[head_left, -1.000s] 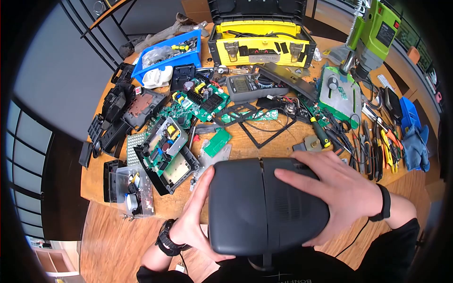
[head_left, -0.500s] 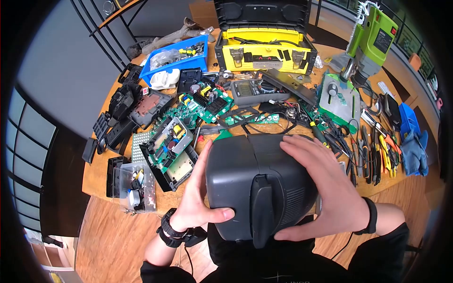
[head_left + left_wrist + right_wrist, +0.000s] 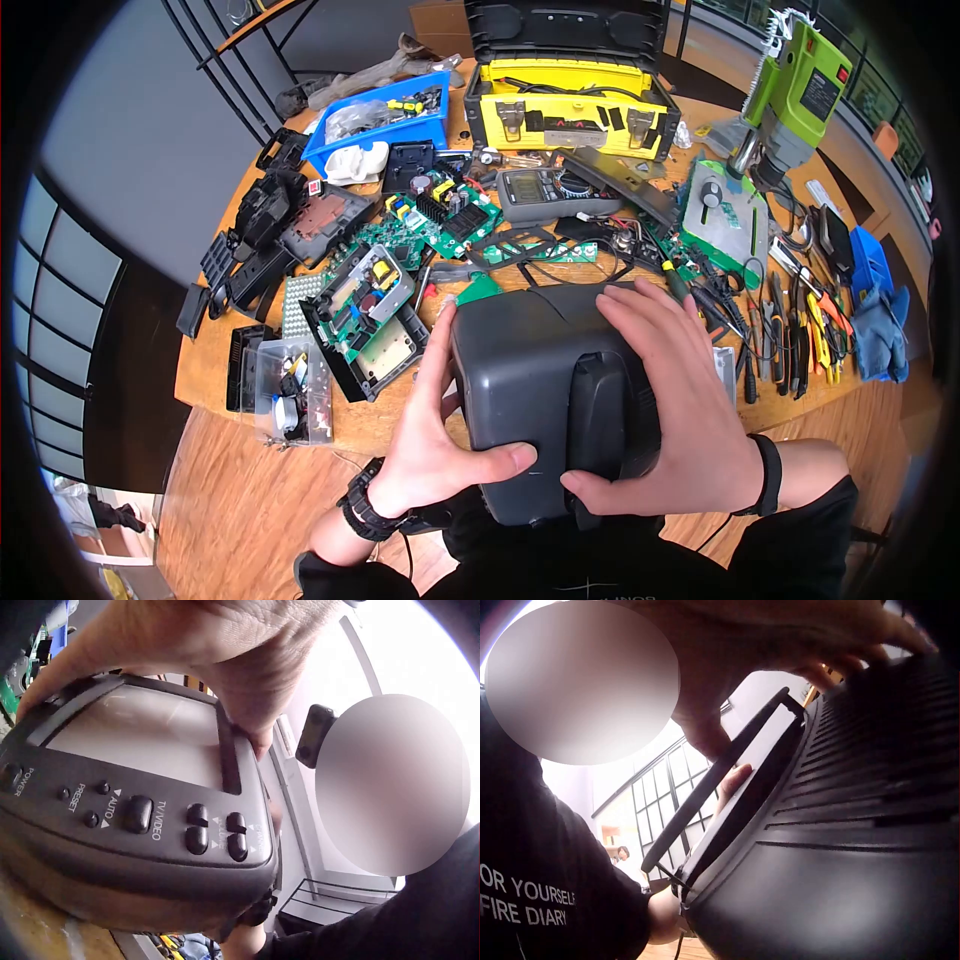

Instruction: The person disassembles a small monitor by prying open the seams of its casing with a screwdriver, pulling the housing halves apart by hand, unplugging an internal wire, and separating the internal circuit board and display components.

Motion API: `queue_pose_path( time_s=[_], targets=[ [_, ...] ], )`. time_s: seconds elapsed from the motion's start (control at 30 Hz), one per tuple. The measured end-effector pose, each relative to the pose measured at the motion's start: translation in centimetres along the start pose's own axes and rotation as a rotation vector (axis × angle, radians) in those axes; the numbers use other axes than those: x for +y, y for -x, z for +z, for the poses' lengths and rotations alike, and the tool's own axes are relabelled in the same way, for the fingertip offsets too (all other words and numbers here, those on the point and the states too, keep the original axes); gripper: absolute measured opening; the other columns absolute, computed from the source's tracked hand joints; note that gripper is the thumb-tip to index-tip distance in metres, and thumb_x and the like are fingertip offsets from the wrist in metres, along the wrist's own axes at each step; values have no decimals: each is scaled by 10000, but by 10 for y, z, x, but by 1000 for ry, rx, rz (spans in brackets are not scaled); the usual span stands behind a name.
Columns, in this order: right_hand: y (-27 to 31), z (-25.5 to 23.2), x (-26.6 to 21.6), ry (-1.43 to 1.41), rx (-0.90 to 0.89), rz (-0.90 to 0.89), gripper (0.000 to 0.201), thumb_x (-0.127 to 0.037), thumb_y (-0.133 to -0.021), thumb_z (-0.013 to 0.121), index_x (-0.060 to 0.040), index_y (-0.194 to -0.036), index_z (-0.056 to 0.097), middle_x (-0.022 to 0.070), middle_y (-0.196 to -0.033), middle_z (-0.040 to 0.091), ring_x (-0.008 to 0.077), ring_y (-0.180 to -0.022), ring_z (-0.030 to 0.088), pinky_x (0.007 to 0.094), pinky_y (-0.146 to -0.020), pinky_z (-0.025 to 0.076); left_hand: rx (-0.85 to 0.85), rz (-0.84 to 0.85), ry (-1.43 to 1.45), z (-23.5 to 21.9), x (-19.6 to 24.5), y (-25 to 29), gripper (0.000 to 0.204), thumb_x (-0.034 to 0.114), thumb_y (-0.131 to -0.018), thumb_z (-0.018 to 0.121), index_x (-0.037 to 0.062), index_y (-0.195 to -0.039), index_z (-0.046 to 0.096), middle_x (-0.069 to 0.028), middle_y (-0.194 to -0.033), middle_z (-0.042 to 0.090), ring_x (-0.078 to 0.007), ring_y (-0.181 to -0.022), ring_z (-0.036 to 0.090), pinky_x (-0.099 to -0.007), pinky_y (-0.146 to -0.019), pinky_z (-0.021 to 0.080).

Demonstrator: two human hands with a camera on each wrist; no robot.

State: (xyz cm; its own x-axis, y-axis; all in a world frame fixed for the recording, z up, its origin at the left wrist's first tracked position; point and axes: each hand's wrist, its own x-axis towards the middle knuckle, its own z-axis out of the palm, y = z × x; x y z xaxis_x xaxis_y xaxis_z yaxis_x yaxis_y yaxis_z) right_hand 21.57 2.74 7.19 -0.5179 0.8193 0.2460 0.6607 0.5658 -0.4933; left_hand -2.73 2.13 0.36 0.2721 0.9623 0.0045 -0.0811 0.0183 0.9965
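Observation:
A small black portable TV (image 3: 520,385) is held up over the near edge of the table, between both hands. My left hand (image 3: 420,450) grips its left side, thumb laid on the face toward me. On the other side my right hand (image 3: 690,430) grips it with spread fingers, the thumb tip beside the carry handle (image 3: 598,410). The left wrist view shows the TV's grey screen (image 3: 142,735) and a row of buttons, with a TV/VIDEO button (image 3: 139,814) among them. Ribbed vents (image 3: 862,757) run along the casing in the right wrist view.
Behind the TV lie green circuit boards (image 3: 460,215), a multimeter (image 3: 555,190) and an open yellow toolbox (image 3: 575,125). A green drill press (image 3: 800,95) stands at right, near several pliers (image 3: 775,335). A clear parts box (image 3: 290,390) sits at the left edge.
The TV has been turned so its handle side now faces up toward the head camera, and has then shifted slightly right. Both hands moved with it; the left thumb now lies on that side.

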Motion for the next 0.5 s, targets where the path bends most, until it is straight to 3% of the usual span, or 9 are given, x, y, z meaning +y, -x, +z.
queue_pose_path(
  time_s=[0.27, 0.33, 0.5],
  targets=[
    [4, 1, -3, -31, 19, -3, 1088, -355, -564, 853, 22, -1439, 327, 221, -1413, 404, 434, -1387, 326, 625, -1143, 137, -20, 16, -39, -1, 3, 1, 1321, 149, -601, 893, 48, -1569, 0, -172, -1555, 286, -305, -1438, 311, -461, -1141, 302],
    [4, 1, -4, -80, 30, -25, 1059, -342, -612, 849, 22, -1445, 306, 226, -1386, 414, 447, -1353, 344, 675, -1112, 126, -21, 16, -36, -1, 2, 1, 1325, 150, -598, 895, 48, -1569, -1, -172, -1553, 288, -307, -1437, 312, -462, -1141, 302],
    [7, 2, -7, -77, 32, -28, 1065, -329, -603, 850, 31, -1440, 299, 226, -1391, 421, 442, -1346, 354, 677, -1111, 130, -5, 18, -13, 1, 2, 5, 1340, 158, -587, 900, 49, -1568, -6, -174, -1546, 295, -309, -1431, 324, -465, -1142, 303]
  ],
)
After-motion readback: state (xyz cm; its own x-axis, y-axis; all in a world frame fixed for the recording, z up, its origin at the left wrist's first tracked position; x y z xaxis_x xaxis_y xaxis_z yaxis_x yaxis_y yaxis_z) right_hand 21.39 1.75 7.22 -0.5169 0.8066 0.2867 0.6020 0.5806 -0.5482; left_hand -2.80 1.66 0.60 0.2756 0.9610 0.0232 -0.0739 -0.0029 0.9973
